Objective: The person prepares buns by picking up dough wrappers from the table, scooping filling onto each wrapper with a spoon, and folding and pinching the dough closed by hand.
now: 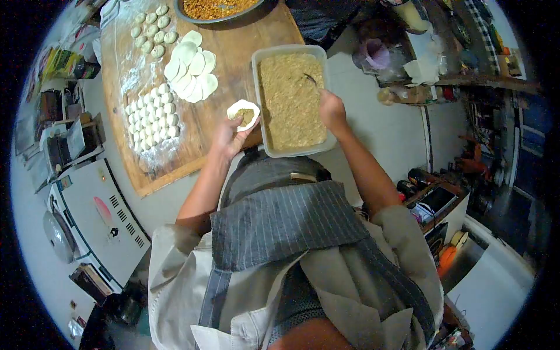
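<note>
Currently, your left hand (pixel 228 139) holds a wrapper (pixel 237 106) in partly curled fingers, just left of the tub (pixel 294 153). Your right hand (pixel 333 112) grips a spoon (pixel 311 80) at the tub's right rim, above the filling (pixel 286 105). Overlapping wrapper rounds (pixel 189 67) lie forward-left on the surface (pixel 233 55).

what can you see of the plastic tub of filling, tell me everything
The tub is rectangular with rounded corners, pale and translucent, apparently plastic. It is open, and coarse yellowish-brown filling covers its bottom. It looks upright, long sides pointing away from the person, at the corner of the wooden table; its support underneath is hidden. The right hand is at its right rim, contact unclear, holding a spoon over the filling.
</note>
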{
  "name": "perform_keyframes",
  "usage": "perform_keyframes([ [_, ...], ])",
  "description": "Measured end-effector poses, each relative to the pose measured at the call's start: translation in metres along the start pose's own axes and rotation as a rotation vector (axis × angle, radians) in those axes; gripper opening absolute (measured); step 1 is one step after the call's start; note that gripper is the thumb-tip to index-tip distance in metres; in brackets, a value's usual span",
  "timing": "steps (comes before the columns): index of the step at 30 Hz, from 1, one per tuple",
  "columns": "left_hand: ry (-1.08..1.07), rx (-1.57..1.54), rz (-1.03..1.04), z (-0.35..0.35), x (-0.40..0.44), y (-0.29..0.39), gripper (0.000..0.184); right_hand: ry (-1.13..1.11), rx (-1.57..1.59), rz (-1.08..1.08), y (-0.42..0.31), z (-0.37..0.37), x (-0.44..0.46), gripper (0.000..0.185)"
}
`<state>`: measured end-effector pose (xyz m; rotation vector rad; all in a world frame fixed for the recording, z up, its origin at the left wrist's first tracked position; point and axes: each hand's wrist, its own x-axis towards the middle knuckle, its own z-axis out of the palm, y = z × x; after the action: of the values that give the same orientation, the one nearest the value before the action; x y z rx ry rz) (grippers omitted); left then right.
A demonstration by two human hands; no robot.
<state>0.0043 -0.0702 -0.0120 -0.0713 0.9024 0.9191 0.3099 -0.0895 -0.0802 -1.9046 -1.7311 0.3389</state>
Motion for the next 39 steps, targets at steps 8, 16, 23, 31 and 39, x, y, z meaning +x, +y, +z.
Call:
perform_keyframes([
  [8,-0.019,-0.059,-0.087,-0.01,0.002,-0.004,0.037,-0.36,-0.061,0.205,-0.033,-0.018,-0.013,0.025],
  [16,-0.044,0.054,-0.093,0.0,-0.001,-0.002,0.034,-0.463,0.041,0.241,-0.051,-0.021,-0.033,0.027],
  [23,-0.047,0.094,-0.137,-0.013,0.008,-0.001,0.033,-0.464,-0.061,0.134,-0.05,-0.013,-0.04,0.025],
  [31,-0.006,0.295,-0.147,-0.009,0.013,-0.002,0.033,-0.524,0.183,0.031,-0.047,-0.045,-0.049,0.026],
  [39,-0.171,0.148,-0.233,0.018,0.007,-0.005,0.037,-0.413,0.285,0.081,-0.141,-0.09,-0.059,0.035],
])
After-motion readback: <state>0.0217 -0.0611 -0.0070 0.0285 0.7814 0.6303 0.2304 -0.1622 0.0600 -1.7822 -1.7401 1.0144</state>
